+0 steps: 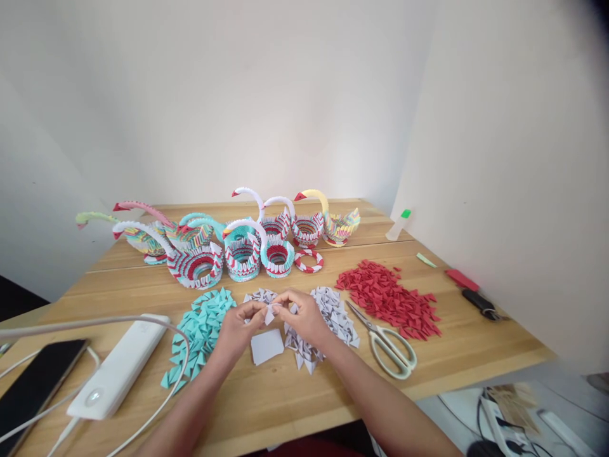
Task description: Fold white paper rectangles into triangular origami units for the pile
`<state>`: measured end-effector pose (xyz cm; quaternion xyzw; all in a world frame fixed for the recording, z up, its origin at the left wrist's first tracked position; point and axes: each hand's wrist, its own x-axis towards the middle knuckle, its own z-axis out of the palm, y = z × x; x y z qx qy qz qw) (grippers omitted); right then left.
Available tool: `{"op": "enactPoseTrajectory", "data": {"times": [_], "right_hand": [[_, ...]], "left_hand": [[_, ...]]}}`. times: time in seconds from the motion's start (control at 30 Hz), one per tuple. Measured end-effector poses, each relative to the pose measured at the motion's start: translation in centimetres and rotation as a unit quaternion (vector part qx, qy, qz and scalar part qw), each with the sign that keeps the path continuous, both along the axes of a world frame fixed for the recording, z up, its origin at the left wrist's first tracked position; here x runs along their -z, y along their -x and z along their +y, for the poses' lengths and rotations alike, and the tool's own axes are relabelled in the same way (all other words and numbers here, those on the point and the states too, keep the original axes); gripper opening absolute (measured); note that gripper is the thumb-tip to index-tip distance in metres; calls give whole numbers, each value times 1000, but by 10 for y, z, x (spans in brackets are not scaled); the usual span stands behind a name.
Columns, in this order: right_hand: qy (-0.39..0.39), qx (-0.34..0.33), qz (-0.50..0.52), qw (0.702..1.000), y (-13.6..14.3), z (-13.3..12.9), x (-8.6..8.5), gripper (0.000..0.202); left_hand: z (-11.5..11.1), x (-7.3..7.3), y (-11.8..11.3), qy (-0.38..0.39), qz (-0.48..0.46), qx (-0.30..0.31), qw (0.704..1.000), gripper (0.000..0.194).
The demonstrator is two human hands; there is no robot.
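Note:
A small white paper piece (269,313) is pinched between both hands above the table's middle. My left hand (245,322) grips its left side, and my right hand (299,312) holds its right side. Just below them lies a stack of white paper slips (267,346). White folded paper triangles (335,311) are heaped behind and to the right of my right hand, partly covered by it. Turquoise triangles (204,324) form a pile left of my left hand. A large pile of red triangles (387,295) lies at the right.
Paper swans (195,263) stand in rows at the back, near a red-and-white ring (309,261). Scissors (387,346) lie right of the white pile. A power bank (121,365), phone (40,387) and looping cable occupy the left. A green-capped bottle (398,226) stands back right.

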<state>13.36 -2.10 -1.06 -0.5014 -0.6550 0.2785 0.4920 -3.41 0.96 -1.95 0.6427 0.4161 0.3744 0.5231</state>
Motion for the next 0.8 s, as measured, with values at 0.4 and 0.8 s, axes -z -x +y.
{"op": "enactPoseTrajectory", "data": {"times": [0.4,0.8], "right_hand": [[-72,-2,-33,997,-1,0,-1,9],[-159,-60,-102,980,-8,1,2,18]], "left_hand": [[-1,-3,0,-17,7,5,1000,29],[-3,-8,0,36,-31,-15,999,23]]}}
